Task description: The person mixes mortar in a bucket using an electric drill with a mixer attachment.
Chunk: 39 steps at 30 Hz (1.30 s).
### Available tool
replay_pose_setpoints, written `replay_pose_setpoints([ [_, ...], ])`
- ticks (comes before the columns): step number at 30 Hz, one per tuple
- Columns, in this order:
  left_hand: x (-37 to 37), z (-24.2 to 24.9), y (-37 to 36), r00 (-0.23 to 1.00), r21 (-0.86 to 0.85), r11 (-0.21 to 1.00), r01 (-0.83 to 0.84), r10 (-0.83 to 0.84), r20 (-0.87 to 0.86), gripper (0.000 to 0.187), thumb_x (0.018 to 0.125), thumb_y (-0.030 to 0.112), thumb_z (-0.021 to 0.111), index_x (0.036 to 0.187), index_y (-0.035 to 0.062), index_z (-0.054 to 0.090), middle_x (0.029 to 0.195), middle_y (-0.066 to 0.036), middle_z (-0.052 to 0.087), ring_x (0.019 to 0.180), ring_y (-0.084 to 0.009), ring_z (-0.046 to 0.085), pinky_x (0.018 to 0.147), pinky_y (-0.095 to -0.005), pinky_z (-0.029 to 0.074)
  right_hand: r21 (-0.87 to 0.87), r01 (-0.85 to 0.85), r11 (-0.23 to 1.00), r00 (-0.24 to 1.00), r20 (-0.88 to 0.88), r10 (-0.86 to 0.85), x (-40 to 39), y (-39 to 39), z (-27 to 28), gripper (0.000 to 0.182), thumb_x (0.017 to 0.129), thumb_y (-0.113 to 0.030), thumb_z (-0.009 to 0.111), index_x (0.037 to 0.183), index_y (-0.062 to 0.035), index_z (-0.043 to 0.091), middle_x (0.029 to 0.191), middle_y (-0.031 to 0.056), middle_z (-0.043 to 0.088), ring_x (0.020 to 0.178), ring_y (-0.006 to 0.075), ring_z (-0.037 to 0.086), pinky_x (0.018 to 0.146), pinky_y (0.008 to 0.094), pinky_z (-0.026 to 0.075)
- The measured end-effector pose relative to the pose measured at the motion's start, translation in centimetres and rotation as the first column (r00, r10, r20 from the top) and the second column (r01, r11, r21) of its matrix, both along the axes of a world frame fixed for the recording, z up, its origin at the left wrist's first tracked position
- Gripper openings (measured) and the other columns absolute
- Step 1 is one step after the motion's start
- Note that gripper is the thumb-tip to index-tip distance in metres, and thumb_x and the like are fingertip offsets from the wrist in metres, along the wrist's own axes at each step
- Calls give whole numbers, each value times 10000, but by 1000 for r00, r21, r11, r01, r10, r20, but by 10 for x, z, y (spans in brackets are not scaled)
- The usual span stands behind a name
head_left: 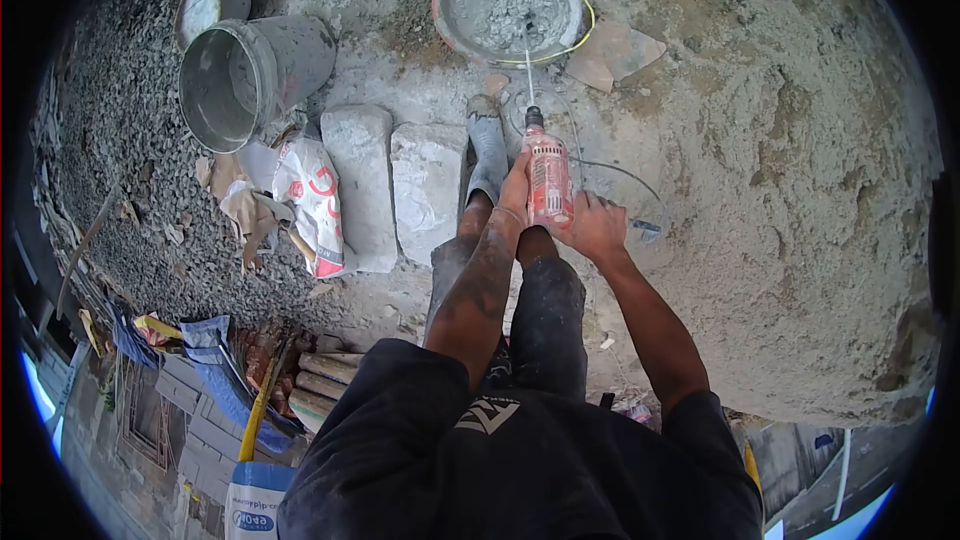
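Observation:
A red power drill point(550, 178), dusted with pale powder, is held between both hands and points away from me. My left hand point(514, 192) is closed around the left side of its body. At the rear end my right hand point(597, 227) grips the drill; its handle is hidden behind the fingers. From the chuck a long thin metal rod point(529, 75) runs into a round basin point(441, 12). Lumpy wet grey mortar point(495, 12) fills much of the basin, and the rod's tip disappears into it.
Left of my boot point(487, 153) lie two full cement bags point(428, 185) and a crumpled torn bag point(308, 195). Beyond are a tipped grey bucket point(300, 60), a smaller bucket point(215, 10) and gravel point(130, 130). A cable point(625, 172) loops right. Sand point(790, 230) covers the right side.

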<state>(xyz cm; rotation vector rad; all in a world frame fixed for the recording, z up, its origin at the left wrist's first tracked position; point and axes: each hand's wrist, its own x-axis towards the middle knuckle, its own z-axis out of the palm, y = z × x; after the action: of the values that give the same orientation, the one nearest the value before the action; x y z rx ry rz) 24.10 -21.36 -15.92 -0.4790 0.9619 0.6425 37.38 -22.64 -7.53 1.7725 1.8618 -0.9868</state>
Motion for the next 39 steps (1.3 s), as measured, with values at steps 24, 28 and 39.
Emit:
replay_pose_setpoints([
  [24,-18,6,2,1000,87,996,-2,3,-15,515,881,471,425,1188,58,450,1011,-99,576,888,-205,588,772,-354,502,19,-230,973,969,-86,231,-6,29,2,588,604,-530,675,919,-54,537,886,104,604,784,283,616,662,449,459],
  [28,-20,2,2,999,109,994,5,1,-51,507,879,452,443,1179,43,451,1003,-108,579,883,-211,592,770,-351,504,-28,-181,983,981,-82,178,-10,31,1,567,608,-495,682,927,-51,532,897,106,599,785,290,613,676,442,462],
  [39,-40,14,8,990,92,992,91,-79,-119,465,891,409,448,1170,37,454,1011,-106,579,883,-217,595,751,-343,512,73,-175,982,971,-154,184,-25,33,11,508,632,-439,672,873,-11,541,846,148,597,706,298,626,614,383,498],
])
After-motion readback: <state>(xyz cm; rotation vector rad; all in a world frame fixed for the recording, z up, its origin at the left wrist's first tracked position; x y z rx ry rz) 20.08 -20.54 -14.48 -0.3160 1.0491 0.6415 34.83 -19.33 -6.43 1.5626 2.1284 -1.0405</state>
